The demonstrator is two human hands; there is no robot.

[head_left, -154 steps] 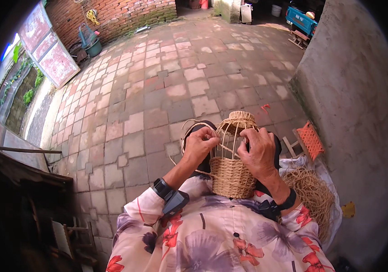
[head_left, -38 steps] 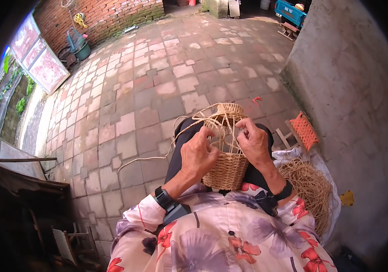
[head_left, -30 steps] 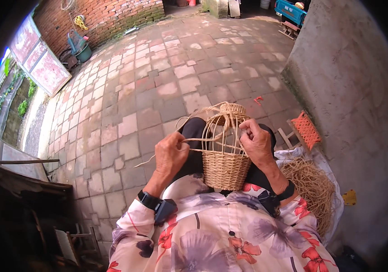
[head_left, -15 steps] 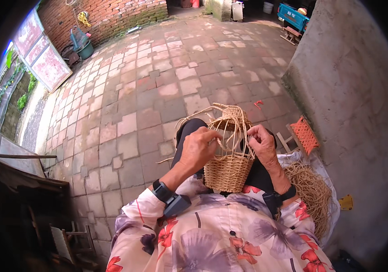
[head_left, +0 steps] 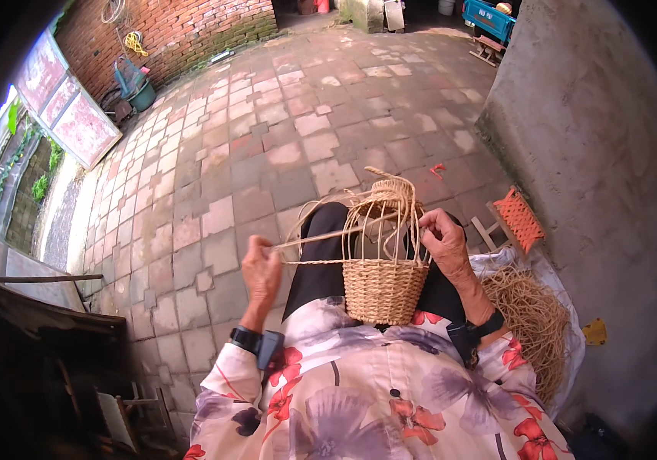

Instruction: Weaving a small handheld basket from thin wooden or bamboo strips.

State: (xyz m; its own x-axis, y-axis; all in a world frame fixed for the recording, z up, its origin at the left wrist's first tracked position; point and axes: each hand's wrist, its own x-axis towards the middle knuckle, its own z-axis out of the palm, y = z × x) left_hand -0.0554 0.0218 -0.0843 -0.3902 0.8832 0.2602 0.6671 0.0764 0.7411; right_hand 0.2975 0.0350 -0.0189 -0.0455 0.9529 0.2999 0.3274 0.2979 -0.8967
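We've got the basket (head_left: 386, 295) sitting between our legs (head_left: 314, 285). Best to keep the strand (head_left: 317, 241) taut and pull evenly, so the ribs (head_left: 396, 244) don't bend. Our left hand (head_left: 261, 271) is out wide, pinching the strand; our right (head_left: 445, 241) curls in by the ribs, fingertips mostly hidden, so we can't really tell its grip.

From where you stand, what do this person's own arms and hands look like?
The left hand and right hand are gloveless, each with a black wrist strap bearing a dark, boxy device. The pale sleeves have a red and purple flower print.
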